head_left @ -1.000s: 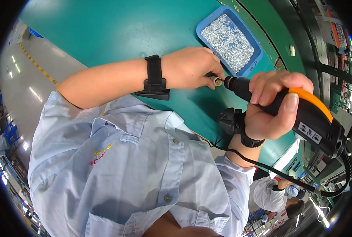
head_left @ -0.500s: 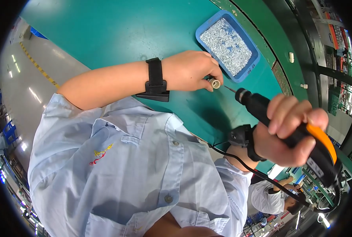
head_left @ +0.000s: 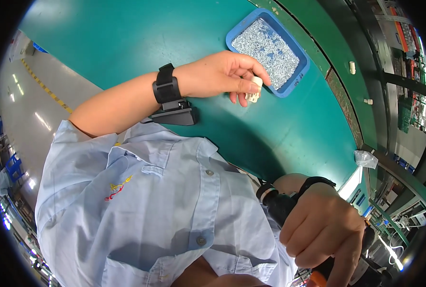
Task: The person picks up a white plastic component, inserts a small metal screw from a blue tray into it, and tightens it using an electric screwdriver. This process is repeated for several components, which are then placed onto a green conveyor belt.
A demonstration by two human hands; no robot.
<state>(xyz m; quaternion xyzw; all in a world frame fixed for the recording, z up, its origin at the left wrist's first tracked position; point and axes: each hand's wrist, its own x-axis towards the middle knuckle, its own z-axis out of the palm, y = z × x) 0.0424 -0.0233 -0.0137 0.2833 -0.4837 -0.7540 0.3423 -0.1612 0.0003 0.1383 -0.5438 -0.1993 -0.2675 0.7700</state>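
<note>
My left hand (head_left: 225, 75) is closed on a small cream plastic part (head_left: 254, 90), pinched between thumb and fingers just beside a blue tray (head_left: 296, 80) of small silvery screws. On that wrist sits a black strap with a flat black box. Lower right, my right hand (head_left: 324, 229) is wrapped around a black electric screwdriver (head_left: 279, 204) with an orange section. The tool is close to my body, its dark nose toward my shirt; its bit is not visible.
The green tabletop (head_left: 174, 33) runs beneath my left arm. Beyond the tray lies a green ledge (head_left: 335, 52) with two small cream parts, one of them a cylindrical piece (head_left: 352, 67). A clear plastic bag (head_left: 366, 159) is at the right edge.
My right hand has pulled the screwdriver away from the part, down toward my body, and turned over. My left hand has shifted slightly up and left and tipped the cream part.
</note>
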